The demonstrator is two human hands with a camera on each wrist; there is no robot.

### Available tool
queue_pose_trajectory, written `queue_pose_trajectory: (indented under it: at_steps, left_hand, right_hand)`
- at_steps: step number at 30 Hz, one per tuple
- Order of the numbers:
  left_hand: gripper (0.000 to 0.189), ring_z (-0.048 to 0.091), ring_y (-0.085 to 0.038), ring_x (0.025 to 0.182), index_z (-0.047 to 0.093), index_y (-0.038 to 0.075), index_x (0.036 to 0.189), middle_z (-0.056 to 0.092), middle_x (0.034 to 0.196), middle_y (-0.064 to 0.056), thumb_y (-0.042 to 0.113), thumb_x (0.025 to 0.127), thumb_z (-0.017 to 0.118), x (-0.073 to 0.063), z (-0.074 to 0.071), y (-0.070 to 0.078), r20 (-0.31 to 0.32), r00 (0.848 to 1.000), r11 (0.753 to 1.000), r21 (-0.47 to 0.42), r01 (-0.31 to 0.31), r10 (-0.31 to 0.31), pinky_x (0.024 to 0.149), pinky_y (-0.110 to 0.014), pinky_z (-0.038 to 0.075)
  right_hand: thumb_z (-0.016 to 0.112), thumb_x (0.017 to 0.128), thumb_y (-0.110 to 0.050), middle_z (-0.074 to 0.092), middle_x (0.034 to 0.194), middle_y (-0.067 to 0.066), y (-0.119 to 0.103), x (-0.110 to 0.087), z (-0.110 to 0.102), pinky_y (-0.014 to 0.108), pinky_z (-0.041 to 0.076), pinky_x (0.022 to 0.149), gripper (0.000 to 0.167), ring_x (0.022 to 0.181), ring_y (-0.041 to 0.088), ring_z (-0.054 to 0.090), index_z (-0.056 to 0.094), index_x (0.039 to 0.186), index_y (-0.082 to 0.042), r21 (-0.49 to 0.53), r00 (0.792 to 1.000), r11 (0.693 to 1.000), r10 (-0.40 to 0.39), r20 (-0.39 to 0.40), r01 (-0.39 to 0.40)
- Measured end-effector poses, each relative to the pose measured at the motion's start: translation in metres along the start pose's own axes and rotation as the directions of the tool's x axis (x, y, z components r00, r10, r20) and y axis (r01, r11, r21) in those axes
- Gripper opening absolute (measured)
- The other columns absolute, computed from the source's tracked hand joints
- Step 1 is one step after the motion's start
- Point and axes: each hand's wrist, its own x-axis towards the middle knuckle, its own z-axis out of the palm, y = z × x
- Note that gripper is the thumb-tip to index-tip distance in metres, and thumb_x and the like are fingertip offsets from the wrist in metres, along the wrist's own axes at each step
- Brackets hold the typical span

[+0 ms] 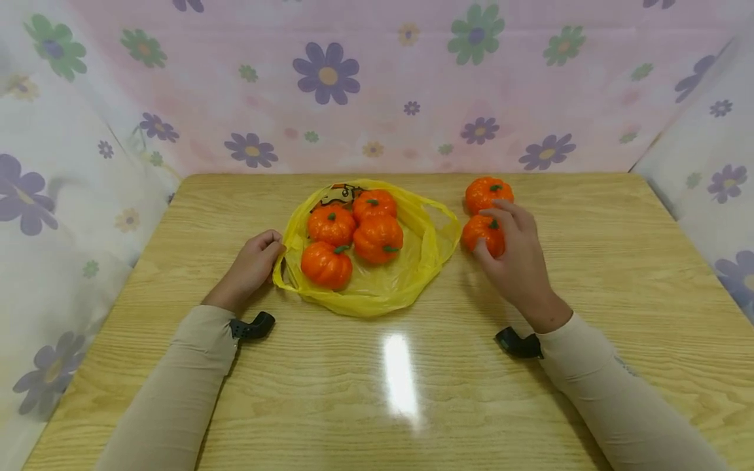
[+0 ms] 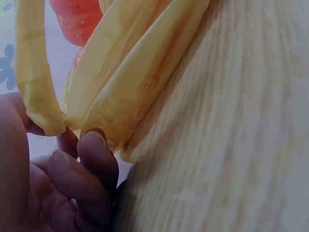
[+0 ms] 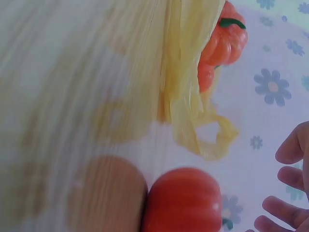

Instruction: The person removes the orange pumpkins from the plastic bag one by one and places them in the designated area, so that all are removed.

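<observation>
A yellow plastic bag (image 1: 377, 302) lies spread open on the table, with several small orange pumpkins (image 1: 332, 226) inside it. My left hand (image 1: 250, 265) pinches the left edge of the bag by its handle; the left wrist view shows thumb and fingers on the yellow film (image 2: 108, 104). To the right of the bag, two more pumpkins stand one behind the other. Over the nearer pumpkin (image 1: 480, 230) is my right hand (image 1: 515, 255), thumb and fingers spread around it. In the right wrist view the fingers (image 3: 292, 150) stand apart from that pumpkin (image 3: 183, 200).
Behind the nearer pumpkin sits the farther one (image 1: 487, 191). The wood-grain table (image 1: 330, 386) ends at the back against a flower-patterned cloth (image 1: 377, 85), and similar cloth hangs at both sides. A dark wrist-camera mount (image 1: 253, 326) juts from each sleeve.
</observation>
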Motion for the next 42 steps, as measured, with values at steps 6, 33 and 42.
queue_pose_trajectory:
  at_steps: [6, 33, 42]
  left_hand:
    - [0.021, 0.043, -0.01, 0.051, 0.051, 0.001, 0.105, 0.045, 0.071, 0.0, 0.02, 0.103, 0.041, 0.0, 0.001, 0.001, -0.008, 1.0, 1.0, 0.012, -0.001, 0.001, 0.049, -0.024, 0.041]
    - [0.02, 0.045, -0.01, 0.05, 0.052, 0.003, 0.102, 0.047, 0.072, -0.002, 0.02, 0.102, 0.041, 0.002, 0.002, -0.004, -0.026, 1.0, 1.0, 0.023, -0.016, 0.016, 0.048, -0.026, 0.041]
    - [0.021, 0.044, -0.01, 0.05, 0.051, 0.003, 0.102, 0.046, 0.071, -0.001, 0.02, 0.103, 0.041, 0.0, 0.002, 0.0, -0.027, 1.0, 1.0, 0.019, -0.013, 0.013, 0.048, -0.025, 0.041]
  right_hand:
    - [0.06, 0.088, -0.002, 0.048, 0.141, 0.021, -0.013, 0.004, 0.012, 0.061, 0.04, 0.103, 0.035, 0.134, 0.041, 0.04, 0.059, 0.123, 0.002, 0.036, 0.999, 0.999, -0.017, 0.044, 0.015]
    - [0.068, 0.089, -0.01, 0.048, 0.144, 0.022, -0.041, 0.014, 0.042, 0.057, 0.046, 0.102, 0.042, 0.134, 0.042, 0.044, 0.061, 0.13, -0.003, -0.004, 0.968, 0.991, -0.129, 0.217, 0.133]
    - [0.068, 0.09, -0.013, 0.048, 0.145, 0.021, -0.045, 0.015, 0.045, 0.058, 0.044, 0.104, 0.041, 0.135, 0.043, 0.043, 0.062, 0.129, -0.005, -0.023, 0.962, 0.992, -0.11, 0.251, 0.12]
